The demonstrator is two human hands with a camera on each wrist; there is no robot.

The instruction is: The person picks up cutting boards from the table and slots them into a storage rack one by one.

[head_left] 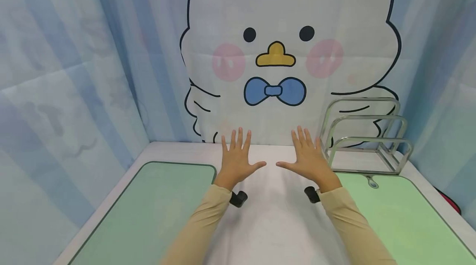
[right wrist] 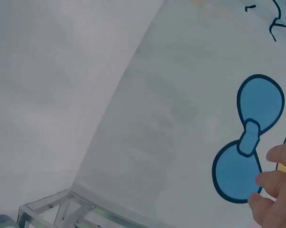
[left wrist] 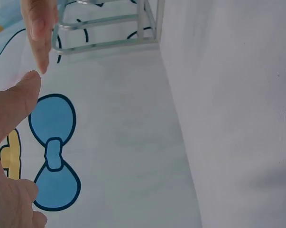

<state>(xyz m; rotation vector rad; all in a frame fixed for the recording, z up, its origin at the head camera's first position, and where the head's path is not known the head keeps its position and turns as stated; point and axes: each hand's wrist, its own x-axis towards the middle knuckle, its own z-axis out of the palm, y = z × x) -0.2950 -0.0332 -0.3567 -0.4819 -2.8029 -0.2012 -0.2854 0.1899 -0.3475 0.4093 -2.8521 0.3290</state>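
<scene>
Both hands are raised above the white table, fingers spread and thumbs pointing toward each other with a gap between them. The left hand (head_left: 236, 160) holds nothing and is near the right corner of the left mat. The right hand (head_left: 307, 158), also holding nothing, is just left of a metal rack (head_left: 366, 143) with several upright loops. In the left wrist view, the left thumb (left wrist: 19, 102) appears close to the right hand (left wrist: 40, 28). Fingers of the right hand (right wrist: 278, 190) show at the edge of the right wrist view.
A grey-green mat (head_left: 148, 211) lies on the left of the white table (head_left: 267, 232); a light green mat (head_left: 405, 215) lies on the right, with a small teardrop-shaped item (head_left: 372, 182) at its top edge. Behind hangs a curtain (head_left: 275, 120) with a cartoon bird.
</scene>
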